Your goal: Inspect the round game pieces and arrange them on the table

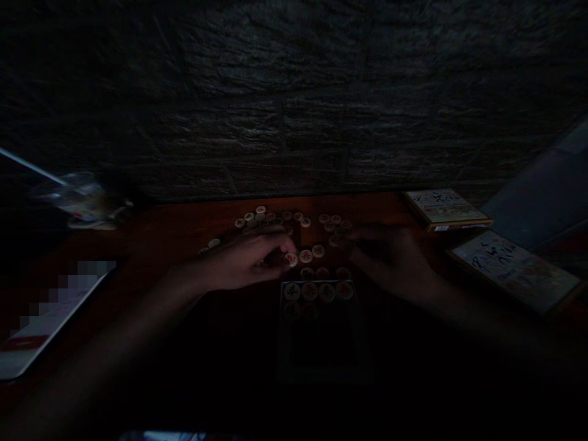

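A reddish wooden table (184, 233) served as the reference. A dark rough stone wall (294, 92) rose directly behind the table's far edge. At the table's far right corner lay a printed box (443, 208); nearer along the right edge lay a flat printed lid (514, 266). A grey panel (542, 196) stood beyond the right edge. At the table's far left sat what appeared to be a clear plastic bag (82, 199). A white card with a red band (41, 331) lay on the table's near left.
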`<state>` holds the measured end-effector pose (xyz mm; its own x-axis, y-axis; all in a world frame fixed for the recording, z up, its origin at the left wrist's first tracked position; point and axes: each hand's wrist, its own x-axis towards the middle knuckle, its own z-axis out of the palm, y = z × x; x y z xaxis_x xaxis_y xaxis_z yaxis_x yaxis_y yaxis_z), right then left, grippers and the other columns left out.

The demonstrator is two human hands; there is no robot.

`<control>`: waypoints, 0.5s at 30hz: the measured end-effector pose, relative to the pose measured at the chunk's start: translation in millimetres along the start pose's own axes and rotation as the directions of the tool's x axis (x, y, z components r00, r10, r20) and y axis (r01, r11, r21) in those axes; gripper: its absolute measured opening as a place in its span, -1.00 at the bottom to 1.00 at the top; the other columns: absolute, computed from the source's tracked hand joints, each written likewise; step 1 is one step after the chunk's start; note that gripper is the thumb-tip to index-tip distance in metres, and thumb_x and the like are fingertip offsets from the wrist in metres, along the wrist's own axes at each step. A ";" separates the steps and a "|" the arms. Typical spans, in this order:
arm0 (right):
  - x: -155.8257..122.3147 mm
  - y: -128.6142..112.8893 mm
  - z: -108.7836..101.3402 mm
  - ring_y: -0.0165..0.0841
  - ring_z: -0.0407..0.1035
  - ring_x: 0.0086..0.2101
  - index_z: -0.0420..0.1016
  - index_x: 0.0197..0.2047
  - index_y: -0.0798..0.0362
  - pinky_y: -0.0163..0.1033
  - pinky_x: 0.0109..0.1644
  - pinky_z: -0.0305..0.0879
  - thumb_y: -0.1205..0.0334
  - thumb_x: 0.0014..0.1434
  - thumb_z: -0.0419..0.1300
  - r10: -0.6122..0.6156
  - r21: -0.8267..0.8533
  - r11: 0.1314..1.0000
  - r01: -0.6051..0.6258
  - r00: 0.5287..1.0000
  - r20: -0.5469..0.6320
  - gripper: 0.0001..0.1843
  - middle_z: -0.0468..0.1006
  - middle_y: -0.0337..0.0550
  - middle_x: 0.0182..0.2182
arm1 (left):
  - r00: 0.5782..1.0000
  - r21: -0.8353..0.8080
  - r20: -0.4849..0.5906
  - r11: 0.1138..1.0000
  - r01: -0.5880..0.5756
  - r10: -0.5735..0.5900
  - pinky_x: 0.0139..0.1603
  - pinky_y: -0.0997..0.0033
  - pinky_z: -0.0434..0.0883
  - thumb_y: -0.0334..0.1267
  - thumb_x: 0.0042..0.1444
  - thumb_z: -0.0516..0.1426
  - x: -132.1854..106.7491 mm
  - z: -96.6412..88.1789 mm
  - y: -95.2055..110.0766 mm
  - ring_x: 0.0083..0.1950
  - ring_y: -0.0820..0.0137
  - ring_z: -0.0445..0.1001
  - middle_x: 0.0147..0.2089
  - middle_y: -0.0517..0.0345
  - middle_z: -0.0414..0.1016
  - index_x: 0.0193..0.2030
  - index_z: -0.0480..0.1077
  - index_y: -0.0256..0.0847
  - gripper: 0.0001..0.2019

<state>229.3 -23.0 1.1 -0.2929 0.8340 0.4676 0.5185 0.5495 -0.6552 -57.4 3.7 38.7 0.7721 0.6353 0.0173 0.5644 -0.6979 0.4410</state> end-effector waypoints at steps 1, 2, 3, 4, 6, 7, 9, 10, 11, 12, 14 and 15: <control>0.2 0.1 0.5 -0.33 0.63 -0.29 0.69 -0.22 0.03 -0.29 -0.24 0.46 0.29 0.27 0.25 0.004 0.008 1.000 -0.004 1.000 0.000 -0.85 0.75 -0.18 -0.27 | 0.999 -0.017 -0.036 1.000 0.007 -0.007 -0.06 0.38 0.40 -0.22 0.37 0.13 0.2 0.1 1.0 -0.07 0.35 0.51 -0.08 0.12 0.53 -0.01 0.46 -0.19 -0.84; 0.1 -0.1 1.0 -0.33 0.63 -0.29 0.69 -0.21 0.02 -0.29 -0.23 0.46 0.29 0.28 0.25 0.012 0.018 1.000 -0.012 1.000 0.004 -0.85 0.75 -0.19 -0.26 | 0.997 -0.044 -0.071 0.999 0.015 -0.018 -0.07 0.39 0.40 -0.22 0.37 0.12 0.3 0.7 2.4 -0.08 0.37 0.52 -0.09 0.13 0.53 0.01 0.44 -0.19 -0.84; -0.4 -0.8 1.7 -0.33 0.62 -0.28 0.69 -0.20 0.01 -0.28 -0.22 0.45 0.29 0.29 0.25 0.023 0.033 0.999 -0.023 1.000 0.011 -0.85 0.75 -0.20 -0.25 | 0.994 -0.073 -0.106 0.997 0.020 -0.028 -0.07 0.41 0.41 -0.22 0.37 0.13 0.6 1.7 4.1 -0.08 0.38 0.52 -0.09 0.14 0.54 0.02 0.43 -0.19 -0.83; -1.2 -2.1 2.5 -0.33 0.62 -0.27 0.69 -0.18 0.01 -0.28 -0.21 0.45 0.28 0.31 0.25 0.036 0.052 0.998 -0.037 0.999 0.024 -0.84 0.75 -0.21 -0.25 | 0.990 -0.099 -0.136 0.995 0.019 -0.033 -0.06 0.42 0.42 -0.22 0.37 0.13 0.9 3.2 6.0 -0.07 0.39 0.53 -0.08 0.15 0.54 0.04 0.41 -0.19 -0.82; -3.7 -6.3 4.5 -0.33 0.62 -0.26 0.69 -0.18 -0.01 -0.27 -0.20 0.46 0.24 0.34 0.24 0.072 0.120 0.990 -0.079 0.996 0.059 -0.84 0.74 -0.22 -0.24 | 0.985 -0.125 -0.173 0.992 0.001 -0.023 -0.02 0.44 0.42 -0.24 0.36 0.15 1.7 7.2 10.5 -0.03 0.41 0.53 -0.04 0.17 0.55 0.07 0.40 -0.16 -0.81; -5.3 -9.1 5.7 -0.33 0.62 -0.25 0.69 -0.17 -0.02 -0.28 -0.19 0.46 0.20 0.35 0.25 0.093 0.168 0.980 -0.105 0.993 0.079 -0.84 0.74 -0.22 -0.23 | 0.984 -0.128 -0.179 0.992 -0.011 -0.012 -0.01 0.45 0.42 -0.26 0.36 0.15 2.2 9.3 13.1 -0.02 0.42 0.53 -0.03 0.18 0.55 0.08 0.40 -0.15 -0.81; -8.2 -15.1 8.7 -0.34 0.62 -0.22 0.68 -0.10 -0.04 -0.28 -0.15 0.48 0.14 0.35 0.27 0.134 0.287 0.944 -0.164 0.983 0.122 -0.84 0.74 -0.23 -0.19 | 0.984 -0.125 -0.175 0.991 -0.039 0.016 0.00 0.46 0.42 -0.31 0.35 0.15 3.0 13.3 18.9 -0.02 0.43 0.54 -0.02 0.19 0.56 0.08 0.39 -0.14 -0.80; -9.4 -18.1 10.2 -0.34 0.62 -0.20 0.66 -0.06 -0.04 -0.29 -0.13 0.49 0.12 0.33 0.29 0.155 0.341 0.919 -0.196 0.977 0.144 -0.82 0.74 -0.23 -0.16 | 0.985 -0.122 -0.172 0.991 -0.049 0.027 -0.01 0.46 0.43 -0.34 0.34 0.15 3.2 14.9 22.0 -0.03 0.44 0.55 -0.03 0.20 0.57 0.08 0.39 -0.15 -0.80; -10.3 -20.9 11.7 -0.34 0.62 -0.19 0.65 -0.03 -0.04 -0.30 -0.12 0.50 0.11 0.32 0.32 0.175 0.389 0.893 -0.228 0.970 0.166 -0.80 0.73 -0.22 -0.14 | 0.985 -0.118 -0.171 0.991 -0.058 0.038 -0.02 0.46 0.43 -0.36 0.33 0.15 3.2 16.2 25.1 -0.04 0.43 0.55 -0.03 0.19 0.57 0.08 0.39 -0.15 -0.79; -10.8 -23.4 13.1 -0.35 0.62 -0.18 0.64 -0.02 -0.03 -0.31 -0.12 0.50 0.11 0.29 0.34 0.196 0.429 0.866 -0.257 0.964 0.182 -0.77 0.73 -0.20 -0.13 | 0.983 -0.116 -0.176 0.991 -0.070 0.049 -0.02 0.44 0.44 -0.37 0.33 0.14 3.0 17.2 28.1 -0.04 0.43 0.56 -0.02 0.19 0.57 0.07 0.40 -0.15 -0.79; -11.3 -27.8 15.4 -0.37 0.62 -0.23 0.63 -0.03 0.00 -0.34 -0.18 0.51 0.11 0.24 0.40 0.240 0.497 0.810 -0.311 0.949 0.204 -0.74 0.74 -0.19 -0.17 | 0.980 -0.117 -0.189 0.989 -0.091 0.068 0.01 0.42 0.44 -0.38 0.32 0.15 2.1 18.6 33.5 -0.02 0.41 0.56 0.00 0.18 0.57 0.08 0.40 -0.15 -0.78; -11.3 -29.7 16.2 -0.40 0.61 -0.29 0.62 -0.04 0.01 -0.36 -0.25 0.50 0.12 0.21 0.43 0.258 0.530 0.780 -0.332 0.943 0.210 -0.72 0.74 -0.19 -0.21 | 0.978 -0.121 -0.195 0.988 -0.099 0.074 0.02 0.42 0.44 -0.38 0.32 0.15 1.5 19.1 35.8 0.00 0.41 0.55 0.01 0.18 0.56 0.09 0.40 -0.14 -0.76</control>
<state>204.2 -47.9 5.7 -0.3111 0.9389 0.1469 0.0762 0.1788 -0.9809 -30.5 -26.6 37.4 0.7400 0.6340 0.2247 0.4454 -0.7122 0.5426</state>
